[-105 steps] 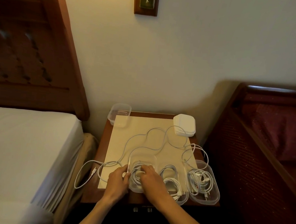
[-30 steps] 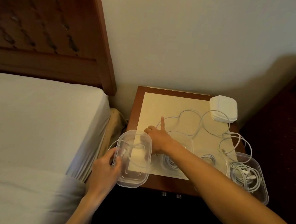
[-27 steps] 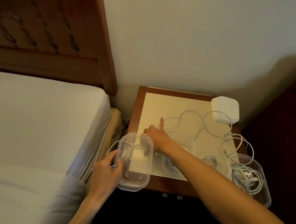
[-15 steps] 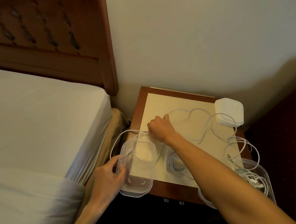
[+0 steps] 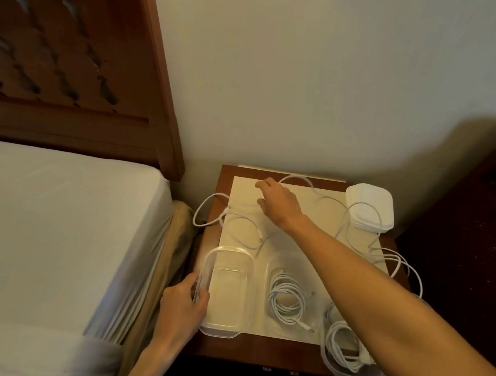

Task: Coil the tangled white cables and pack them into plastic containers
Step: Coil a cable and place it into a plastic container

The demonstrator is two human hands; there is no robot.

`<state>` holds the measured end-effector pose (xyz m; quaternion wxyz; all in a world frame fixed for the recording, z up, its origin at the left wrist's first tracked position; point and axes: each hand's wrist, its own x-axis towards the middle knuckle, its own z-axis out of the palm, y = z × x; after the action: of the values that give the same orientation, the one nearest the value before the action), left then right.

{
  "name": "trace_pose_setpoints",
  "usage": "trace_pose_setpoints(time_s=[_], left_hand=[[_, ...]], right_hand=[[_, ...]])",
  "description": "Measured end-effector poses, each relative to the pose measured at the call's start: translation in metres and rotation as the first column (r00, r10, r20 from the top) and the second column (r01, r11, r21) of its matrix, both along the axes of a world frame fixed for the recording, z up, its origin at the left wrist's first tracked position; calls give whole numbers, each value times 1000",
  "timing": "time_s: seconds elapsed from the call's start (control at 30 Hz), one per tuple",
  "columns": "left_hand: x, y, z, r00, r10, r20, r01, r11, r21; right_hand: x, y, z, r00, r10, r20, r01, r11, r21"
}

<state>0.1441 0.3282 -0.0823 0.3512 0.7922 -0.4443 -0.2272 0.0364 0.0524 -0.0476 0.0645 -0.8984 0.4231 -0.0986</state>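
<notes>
Forearms are entering from the bottom edge of the frame. My left hand [image 5: 182, 309] is gripping the left rim of an empty clear container [image 5: 227, 291] at lower centre, fingers curled on the wall, thumb on the near side. That container is sitting at the near-left corner of the nightstand [image 5: 257, 349], partly on the cream mat [image 5: 322, 223].

Just right of it, a second clear container [image 5: 287, 296] is holding a coiled white cable [image 5: 287, 303]. Further right, at the near-right corner, a third container [image 5: 352, 373] is holding another coiled cable [image 5: 343, 342]; my right forearm is crossing over it, so part of it is hidden.

My right hand [image 5: 278, 203] is reaching across to the far-left part of the mat, fingers curled and appearing to pinch the loose white cable [image 5: 228, 216]; the exact contact is blurred. That cable is looping off the nightstand's left edge, running back over the mat, and trailing to the right edge past a stack of white lids [image 5: 370, 206] at the far-right corner.

White mattress [image 5: 46, 228] is filling the left of the frame, dark wooden headboard [image 5: 71, 46] at upper left, plain wall [image 5: 314, 72] across the top.
</notes>
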Motion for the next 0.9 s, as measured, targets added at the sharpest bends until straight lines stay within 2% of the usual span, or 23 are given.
trace_pose_setpoints(time_s=[0.13, 0.17, 0.23, 0.3, 0.4, 0.47, 0.53, 0.6, 0.63, 0.7, 0.73, 0.8, 0.9], left_hand=[[3, -3, -3, 1000, -18, -15, 19, 995, 93], [3, -2, 0, 999, -25, 30, 21, 992, 124], [7, -1, 9, 972, -22, 233, -21, 983, 180], [5, -8, 27, 928, 29, 372, -76, 991, 113], [-12, -38, 54, 939, 29, 343, -4, 997, -72], [-28, -67, 63, 946, -59, 320, 99, 989, -107], [-44, -96, 65, 938, -165, 304, 207, 972, -112], [-65, -123, 66, 919, -260, 295, 301, 948, -103], [-73, -134, 65, 907, -300, 295, 343, 934, -104], [-92, -152, 63, 881, -365, 302, 410, 907, -101], [-102, -161, 60, 871, -392, 295, 434, 896, -92], [-121, -179, 57, 863, -432, 262, 465, 882, -75], [-146, -203, 67, 853, -495, 167, 517, 845, -134]], right_hand=[[-32, 23, 0, 985, -6, 173, 1, 1000, 29], [-43, 29, 0, 976, -8, 216, 3, 1000, 22], [-69, 39, 0, 950, -20, 313, 18, 1000, 8], [-94, 47, 2, 923, -34, 384, 45, 999, -20], [-128, 53, 9, 882, -58, 467, 125, 986, -113], [-146, 50, 14, 849, -138, 510, 262, 948, -179], [-162, 43, 20, 794, -321, 517, 472, 861, -191], [-182, 31, 24, 699, -558, 447, 651, 755, -75], [-190, 25, 22, 670, -654, 351, 699, 715, 0], [-205, 14, 19, 676, -726, 127, 712, 688, 140], [-211, 10, 19, 696, -715, 69, 691, 692, 210], [-220, 3, 19, 738, -667, 107, 609, 725, 322], [-227, 2, 36, 779, -549, 301, 440, 822, 362]])
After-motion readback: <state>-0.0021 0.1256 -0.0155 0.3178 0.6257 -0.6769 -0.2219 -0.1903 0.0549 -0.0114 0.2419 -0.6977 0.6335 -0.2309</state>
